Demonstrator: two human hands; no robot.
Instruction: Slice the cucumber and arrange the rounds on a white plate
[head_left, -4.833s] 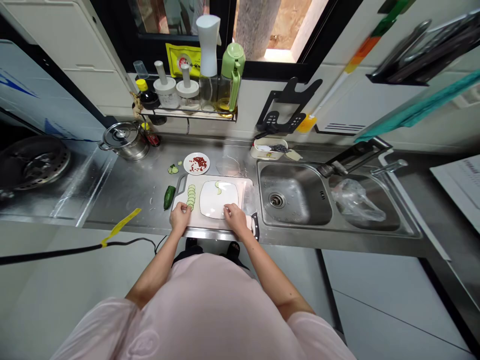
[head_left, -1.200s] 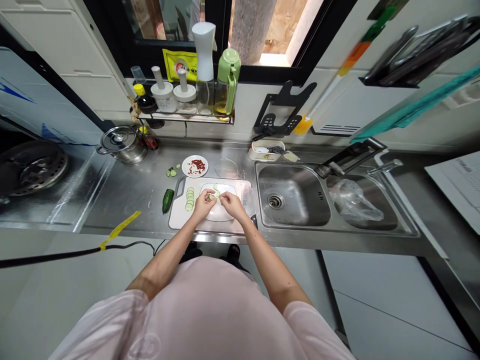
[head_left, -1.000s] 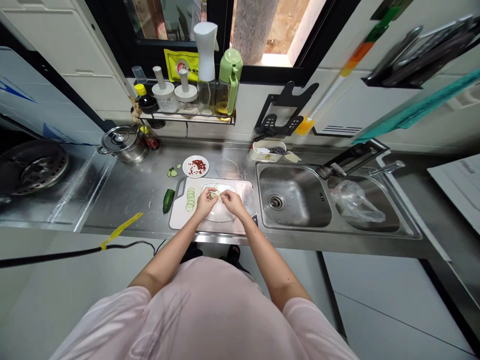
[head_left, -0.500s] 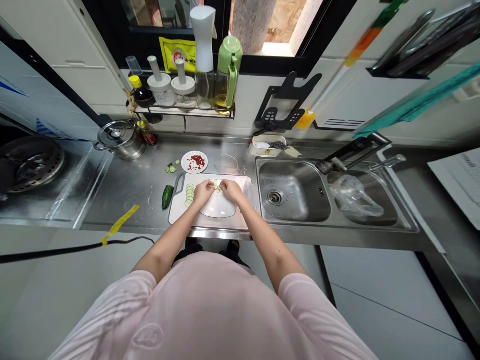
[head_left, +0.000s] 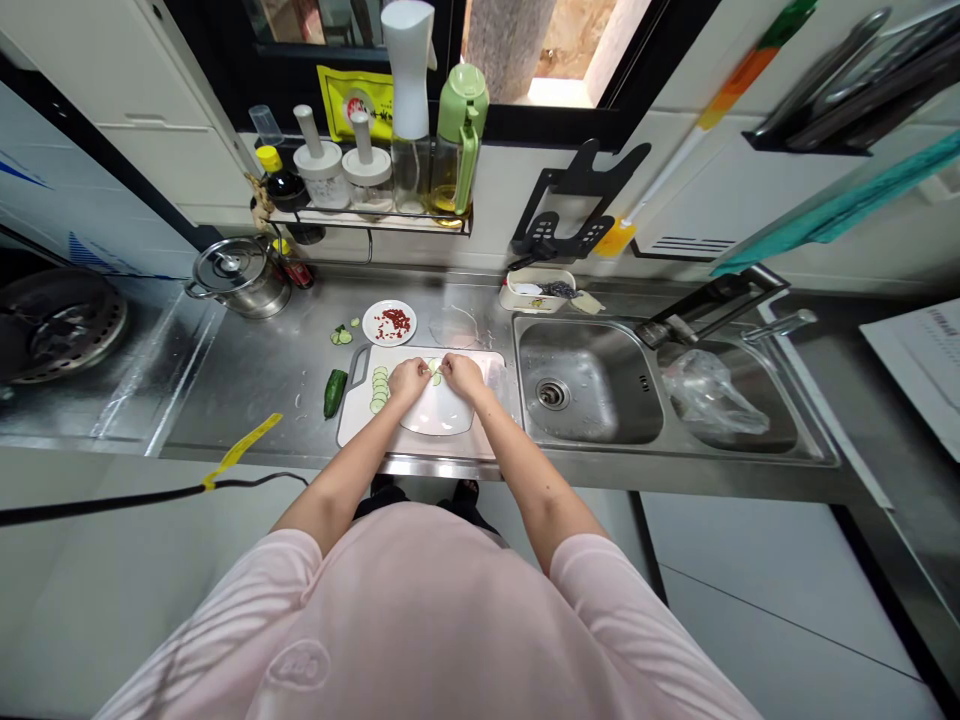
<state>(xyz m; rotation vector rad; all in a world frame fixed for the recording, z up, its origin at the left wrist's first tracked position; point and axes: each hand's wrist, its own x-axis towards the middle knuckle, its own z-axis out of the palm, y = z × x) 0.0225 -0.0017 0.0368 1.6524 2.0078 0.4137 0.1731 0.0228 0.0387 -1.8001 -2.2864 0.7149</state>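
My left hand (head_left: 409, 380) is closed in a pinch at the far part of a white plate (head_left: 435, 415), its fingertips on a thin cucumber slice. Close beside it, my right hand (head_left: 462, 377) pinches at a slice too; the fingers partly hide what they hold. Pale green cucumber slices (head_left: 436, 378) lie on the plate between the fingertips. The plate rests on a white cutting board (head_left: 487, 365) with a grey handle. A row of overlapping cucumber slices (head_left: 379, 388) lies on the board left of my left hand. A dark green cucumber piece (head_left: 335, 393) sits off the board's left edge.
Behind the board stands a small plate (head_left: 370, 331) of chopped red pieces, with cucumber scraps (head_left: 341, 337) to its left. A lidded steel pot (head_left: 244, 280) is at back left. To the right are a sink (head_left: 589, 385), a faucet (head_left: 705, 310) and a clear plastic bag (head_left: 712, 395).
Both hands stay over the far part of the plate, with only slight finger movement around the cucumber slices. The view has shifted a little.
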